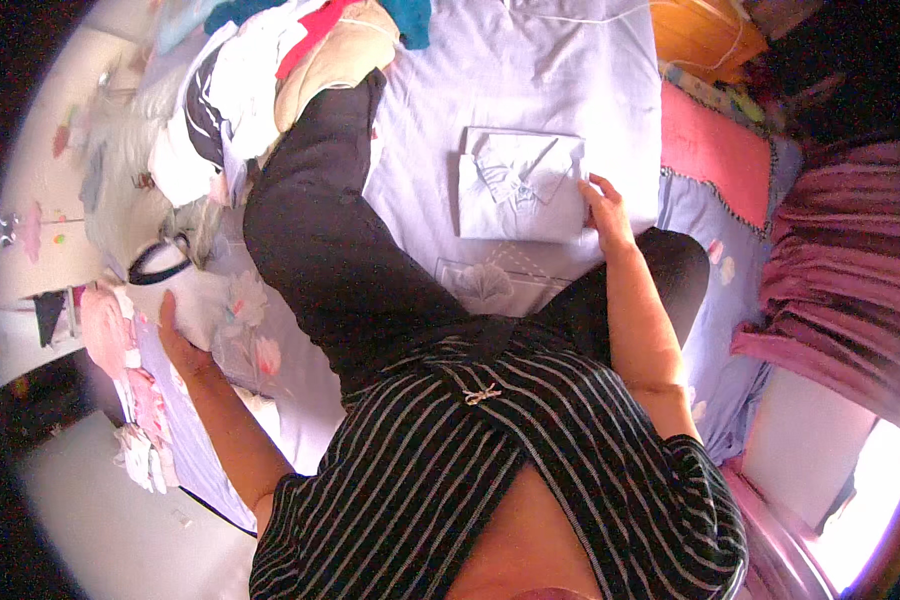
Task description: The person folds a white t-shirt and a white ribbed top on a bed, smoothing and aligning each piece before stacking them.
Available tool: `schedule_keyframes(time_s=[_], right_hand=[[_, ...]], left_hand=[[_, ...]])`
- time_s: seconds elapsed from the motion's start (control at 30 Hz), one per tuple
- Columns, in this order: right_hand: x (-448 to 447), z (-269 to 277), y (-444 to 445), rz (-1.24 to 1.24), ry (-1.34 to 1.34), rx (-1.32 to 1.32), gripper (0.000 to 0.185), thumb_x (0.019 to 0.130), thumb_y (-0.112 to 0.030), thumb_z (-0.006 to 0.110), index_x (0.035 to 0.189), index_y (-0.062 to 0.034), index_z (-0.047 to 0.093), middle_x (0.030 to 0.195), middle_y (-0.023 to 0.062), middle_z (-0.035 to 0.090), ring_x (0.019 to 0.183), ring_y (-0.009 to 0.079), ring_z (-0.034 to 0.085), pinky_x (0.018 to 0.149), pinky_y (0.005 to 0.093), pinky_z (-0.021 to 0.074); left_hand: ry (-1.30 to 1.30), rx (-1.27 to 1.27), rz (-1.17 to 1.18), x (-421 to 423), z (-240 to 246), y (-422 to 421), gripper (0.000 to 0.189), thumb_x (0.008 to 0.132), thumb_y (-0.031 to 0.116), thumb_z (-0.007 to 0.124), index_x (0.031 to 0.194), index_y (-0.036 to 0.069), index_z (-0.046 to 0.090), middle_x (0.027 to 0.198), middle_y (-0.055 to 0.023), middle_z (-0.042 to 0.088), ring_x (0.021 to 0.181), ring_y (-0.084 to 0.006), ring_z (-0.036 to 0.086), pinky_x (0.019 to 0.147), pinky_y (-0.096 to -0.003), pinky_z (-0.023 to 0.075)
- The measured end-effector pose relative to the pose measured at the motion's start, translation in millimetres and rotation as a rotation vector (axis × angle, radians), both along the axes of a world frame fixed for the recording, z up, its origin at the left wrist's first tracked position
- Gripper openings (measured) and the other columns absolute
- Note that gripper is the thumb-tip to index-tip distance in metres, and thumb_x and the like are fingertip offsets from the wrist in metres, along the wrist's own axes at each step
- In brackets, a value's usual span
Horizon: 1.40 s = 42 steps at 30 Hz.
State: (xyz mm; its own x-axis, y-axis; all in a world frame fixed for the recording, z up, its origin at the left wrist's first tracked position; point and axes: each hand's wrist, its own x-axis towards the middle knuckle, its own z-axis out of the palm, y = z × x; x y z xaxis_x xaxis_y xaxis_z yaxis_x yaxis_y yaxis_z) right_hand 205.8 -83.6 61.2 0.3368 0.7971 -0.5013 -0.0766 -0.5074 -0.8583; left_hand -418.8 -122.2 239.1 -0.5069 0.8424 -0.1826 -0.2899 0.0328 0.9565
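A pale, neatly folded collared shirt [521, 202] lies collar up on the lavender bedsheet [420, 142], between my outspread legs. My right hand [607, 214] is at the shirt's right edge, gripping it with the fingertips. Off to the left, my left hand [184, 345] is raised beside a blurred pale cloth with a dark looped band [159, 259]. Most of that hand's fingers are hidden or blurred, so its hold on the cloth is unclear.
Beyond my left knee is a loose heap of clothes [247, 82]. Pink garments [109, 330] lie at the left edge. A red cloth with a dark fringe [716, 150] and a mauve curtain [844, 277] are at the right. A white cord [592, 16] crosses the far bed.
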Motion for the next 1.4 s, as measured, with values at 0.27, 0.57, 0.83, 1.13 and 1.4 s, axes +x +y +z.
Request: schedule_keyframes(time_s=[0.27,0.57,0.83,1.13,1.4], right_hand=[[-41,70,-2,0.067,0.376,0.361,0.050,0.098,-0.044,0.052,0.128,-0.0037,0.057,0.120,0.0110,0.064,0.109,0.0225,0.060,0.098,0.0360,0.0451],[-30,93,-34,-0.072,1.098,0.301,0.074,0.096,-0.063,0.037,0.139,-0.0045,0.045,0.135,0.0135,0.055,0.122,0.0291,0.054,0.104,0.0434,0.0429],[-2,97,-9,-0.094,0.539,0.255,0.040,0.090,-0.021,0.063,0.124,-0.0025,0.055,0.109,0.0136,0.066,0.094,0.0254,0.067,0.083,0.0374,0.0546],[-1,17,17,0.019,0.036,0.012,0.045,0.089,-0.016,0.062,0.129,0.0009,0.051,0.100,0.0118,0.067,0.086,0.0173,0.064,0.075,0.0306,0.0512],[-11,7,-10,0.005,0.114,0.172,0.055,0.092,-0.015,0.058,0.141,0.0005,0.039,0.106,0.0160,0.066,0.087,0.0189,0.063,0.073,0.0314,0.0509]], left_hand=[[-0.253,0.198,-0.423,186,48,42,0.046,0.093,0.026,0.054,0.129,-0.003,0.051,0.118,-0.0159,0.062,0.106,-0.0289,0.061,0.093,-0.0417,0.0494],[-0.568,-0.339,-0.866,349,-61,68,0.022,0.086,0.018,0.069,0.103,0.004,0.066,0.101,-0.0061,0.069,0.092,-0.0171,0.064,0.085,-0.0318,0.0504],[-0.567,-0.274,-1.006,362,-104,111,0.024,0.088,0.021,0.068,0.105,0.004,0.064,0.099,-0.0054,0.068,0.093,-0.0153,0.064,0.083,-0.0300,0.0515],[-0.357,-0.489,-0.912,344,-192,106,0.060,0.082,0.001,0.067,0.136,0.007,0.040,0.123,-0.0098,0.059,0.107,-0.0256,0.062,0.089,-0.0413,0.0546],[-0.284,-0.089,-0.861,343,-200,114,0.061,0.080,-0.003,0.065,0.136,0.007,0.043,0.119,-0.0074,0.062,0.103,-0.0208,0.063,0.083,-0.0327,0.0548]])
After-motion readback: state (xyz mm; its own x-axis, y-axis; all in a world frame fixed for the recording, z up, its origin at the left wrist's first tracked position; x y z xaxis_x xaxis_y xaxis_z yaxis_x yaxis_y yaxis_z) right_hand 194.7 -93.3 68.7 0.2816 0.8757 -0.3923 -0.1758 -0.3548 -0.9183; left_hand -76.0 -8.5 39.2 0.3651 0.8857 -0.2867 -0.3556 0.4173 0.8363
